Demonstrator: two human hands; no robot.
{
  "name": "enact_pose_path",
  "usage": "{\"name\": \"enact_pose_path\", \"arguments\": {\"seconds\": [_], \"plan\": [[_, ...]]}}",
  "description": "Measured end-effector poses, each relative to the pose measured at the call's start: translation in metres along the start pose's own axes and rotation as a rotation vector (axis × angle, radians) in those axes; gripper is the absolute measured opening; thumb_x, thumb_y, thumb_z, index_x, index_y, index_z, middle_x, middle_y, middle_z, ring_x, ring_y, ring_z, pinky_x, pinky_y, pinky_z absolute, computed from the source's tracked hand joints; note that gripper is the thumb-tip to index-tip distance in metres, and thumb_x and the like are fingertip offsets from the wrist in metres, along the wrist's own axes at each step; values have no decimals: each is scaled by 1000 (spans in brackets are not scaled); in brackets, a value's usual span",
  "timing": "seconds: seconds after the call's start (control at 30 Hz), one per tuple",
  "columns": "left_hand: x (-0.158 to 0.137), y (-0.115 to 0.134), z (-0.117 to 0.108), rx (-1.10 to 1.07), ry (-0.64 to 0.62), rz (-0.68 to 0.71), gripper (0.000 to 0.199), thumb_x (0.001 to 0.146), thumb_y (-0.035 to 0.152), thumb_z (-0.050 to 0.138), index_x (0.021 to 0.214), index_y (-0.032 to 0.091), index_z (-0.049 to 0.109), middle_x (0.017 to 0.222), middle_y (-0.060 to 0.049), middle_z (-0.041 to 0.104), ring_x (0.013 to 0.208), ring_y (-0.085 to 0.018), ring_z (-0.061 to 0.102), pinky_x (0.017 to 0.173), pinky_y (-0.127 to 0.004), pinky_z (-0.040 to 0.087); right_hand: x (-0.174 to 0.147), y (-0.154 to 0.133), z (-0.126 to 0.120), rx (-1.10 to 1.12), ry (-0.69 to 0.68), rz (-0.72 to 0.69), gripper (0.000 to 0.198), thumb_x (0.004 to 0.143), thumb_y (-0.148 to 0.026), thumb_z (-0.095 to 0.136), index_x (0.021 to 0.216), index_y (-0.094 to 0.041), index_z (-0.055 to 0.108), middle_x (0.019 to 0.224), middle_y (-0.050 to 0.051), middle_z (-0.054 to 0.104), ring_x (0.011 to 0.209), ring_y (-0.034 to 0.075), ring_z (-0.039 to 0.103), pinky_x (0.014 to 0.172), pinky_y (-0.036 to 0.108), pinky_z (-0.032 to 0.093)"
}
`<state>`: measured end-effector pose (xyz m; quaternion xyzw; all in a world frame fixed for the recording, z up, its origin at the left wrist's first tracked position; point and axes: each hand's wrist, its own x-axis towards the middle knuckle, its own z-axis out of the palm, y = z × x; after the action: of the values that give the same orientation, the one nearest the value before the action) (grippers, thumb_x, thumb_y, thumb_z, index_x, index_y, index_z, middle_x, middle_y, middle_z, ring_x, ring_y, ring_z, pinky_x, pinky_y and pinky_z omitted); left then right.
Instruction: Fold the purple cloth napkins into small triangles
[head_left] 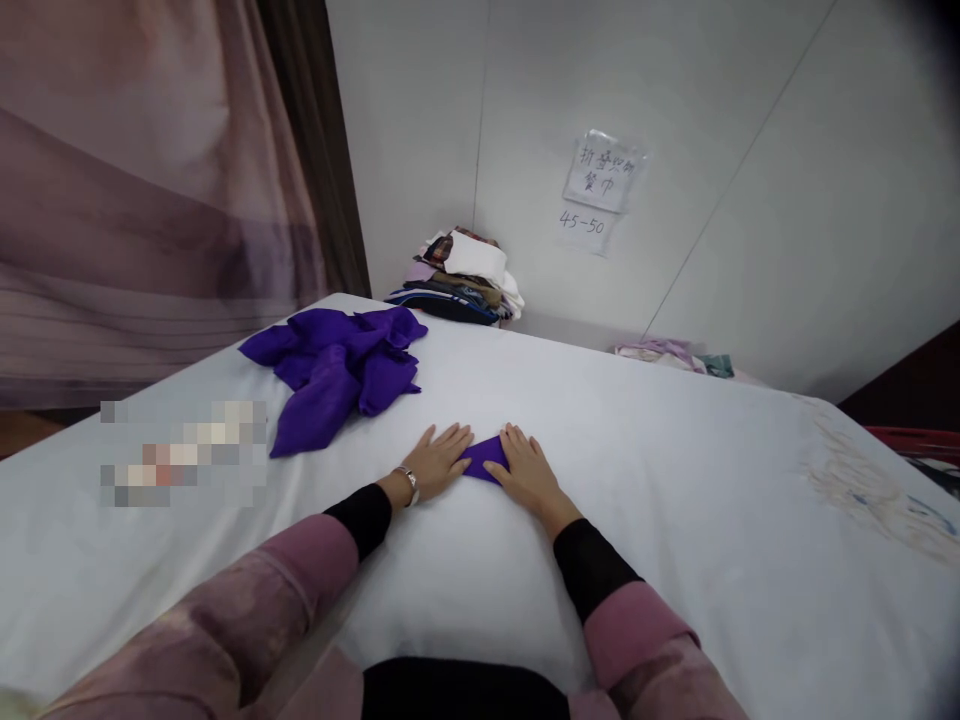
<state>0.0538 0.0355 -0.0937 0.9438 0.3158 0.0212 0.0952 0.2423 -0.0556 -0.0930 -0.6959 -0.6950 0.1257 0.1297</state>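
- The purple cloth (484, 460) is laid mid-sheet (675, 500), between the hands.
- The left hand (435, 464) is opened flat at its left end, the right hand (530, 470) likewise at its right; nothing is visibly gripped.
- From the far-left pile's (322, 400) slack folds, light, soft, possibly slippery handling is expected.
- It is probably best held by both ends, layers pinched together.

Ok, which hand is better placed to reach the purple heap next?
Probably the left hand: it lies nearer the purple heap; the right hand is at the right end of the small purple cloth.
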Motion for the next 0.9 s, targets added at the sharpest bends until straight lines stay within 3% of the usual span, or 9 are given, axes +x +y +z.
{"name": "enact_pose_path", "arguments": {"seconds": [0.23,0.4,0.6,0.77,0.9], "plan": [[-40,-23,-2,-17,25,-143,48,90,27,27,137,26,32,147,-4,28,136,-22,18,106,-54,10,-1,1,0,0,-25,4,77,86,-64,19,143,-14,17,151,8,10,138,19,5,110,38,3],[-56,-32,-2,-66,163,-295,44,90,29,29,131,24,41,141,-7,39,133,-23,28,106,-52,17,-1,0,1,-5,-33,12,80,85,-67,18,143,-13,16,151,8,10,138,20,4,109,39,1],[-40,-3,-1,-196,349,-2,40,80,24,46,119,19,54,116,-7,61,108,-19,52,96,-35,40,-1,-2,0,-20,-26,11,78,85,-65,20,143,-12,17,150,9,11,138,20,5,109,40,3],[-25,1,-2,-185,341,-46,25,81,21,46,98,20,65,95,-5,66,92,-19,56,86,-33,45,0,-1,1,-19,-25,9,78,85,-65,21,143,-12,17,150,9,12,138,21,6,109,40,3],[-25,-4,-1,-142,323,-122,24,81,19,45,93,22,66,90,-4,66,89,-19,56,83,-33,45,0,0,2,-2,-23,7,78,85,-66,21,143,-13,18,150,8,11,138,21,5,110,39,4]]}}
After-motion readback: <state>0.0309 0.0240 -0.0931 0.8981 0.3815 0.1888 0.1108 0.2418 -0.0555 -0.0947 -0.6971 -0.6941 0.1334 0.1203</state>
